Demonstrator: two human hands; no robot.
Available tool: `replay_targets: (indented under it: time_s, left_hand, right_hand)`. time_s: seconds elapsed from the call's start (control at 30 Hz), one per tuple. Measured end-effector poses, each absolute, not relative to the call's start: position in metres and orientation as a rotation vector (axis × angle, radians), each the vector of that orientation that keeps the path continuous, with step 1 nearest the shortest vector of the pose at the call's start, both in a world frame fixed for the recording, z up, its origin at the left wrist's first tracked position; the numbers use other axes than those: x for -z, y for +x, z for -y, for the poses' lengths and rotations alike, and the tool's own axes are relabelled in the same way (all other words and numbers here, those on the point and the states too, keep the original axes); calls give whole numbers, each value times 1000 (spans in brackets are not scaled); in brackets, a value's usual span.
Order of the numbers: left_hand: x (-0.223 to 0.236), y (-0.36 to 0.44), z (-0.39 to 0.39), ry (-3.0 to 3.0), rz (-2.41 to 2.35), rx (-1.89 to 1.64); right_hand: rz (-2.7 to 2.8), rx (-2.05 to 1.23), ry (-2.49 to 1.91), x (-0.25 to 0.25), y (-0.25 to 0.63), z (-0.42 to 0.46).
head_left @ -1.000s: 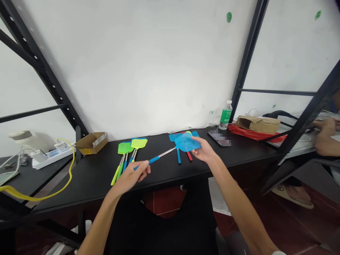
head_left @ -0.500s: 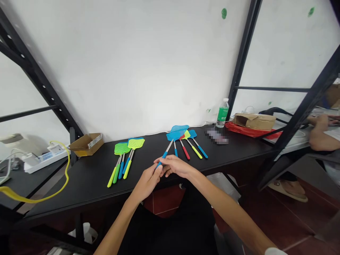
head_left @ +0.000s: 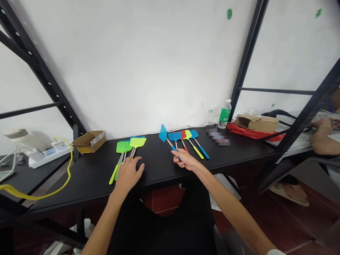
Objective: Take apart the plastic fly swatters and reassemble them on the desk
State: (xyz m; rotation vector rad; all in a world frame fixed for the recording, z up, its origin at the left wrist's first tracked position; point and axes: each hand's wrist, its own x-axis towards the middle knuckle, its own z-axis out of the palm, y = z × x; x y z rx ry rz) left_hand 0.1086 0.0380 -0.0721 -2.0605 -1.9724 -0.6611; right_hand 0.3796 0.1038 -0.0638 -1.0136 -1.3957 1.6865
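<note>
Held blue swatter (head_left: 163, 133): raised at the left end of the right-hand row, above the black surface (head_left: 156, 173), its head tilted and its rod slanting down to a blue handle.
Right hand (head_left: 183, 159): closed around that handle, gripping it alone.
Left hand (head_left: 130, 173): open, thumb spread from the fingers, over the left-hand bunch's handles; from this angle I cannot tell whether it touches them.
Just changed: half a second ago both hands met at the blue handle; now the left is away from it, so the right alone carries the swatter and the left is free.
Right-hand row: a blue swatter (head_left: 175, 136), a red swatter (head_left: 183, 135), a yellow swatter (head_left: 197, 150) and an outer blue swatter (head_left: 203, 150), fanned out.
Left-hand bunch: a green swatter (head_left: 123, 146) beside a lime-yellow swatter (head_left: 137, 142), overlapping others.
Farther out: an open carton (head_left: 90, 143) left, a bottle (head_left: 225, 115) right.
</note>
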Motion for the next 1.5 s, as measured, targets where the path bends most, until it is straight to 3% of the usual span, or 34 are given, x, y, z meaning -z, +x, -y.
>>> replay_targets:
  time_s: [0.17,0.3,0.63,0.8,1.27,1.5]
  left_hand:
    - [83,100,-40,-2013,2035,443]
    - [83,101,-40,-2006,2012,447]
    - [82,106,-39,-2012,2003,489]
    - [78,110,-37,-2027,1985,519]
    - [73,114,-34,-2050,2011,506]
    - [58,125,-27,-2145,1916,921]
  right_hand:
    - [1259,-1800,-946,64,375,-103]
    - [1435,-1698,-1040,64,378,-101]
    - [2257,-556,-1280,67,380,-92]
    - [2302,-303,-1482,63,377,-84]
    - [2236,-498,-1297,52,384,-84]
    - [2007,-1060,-1060,54,386,-92]
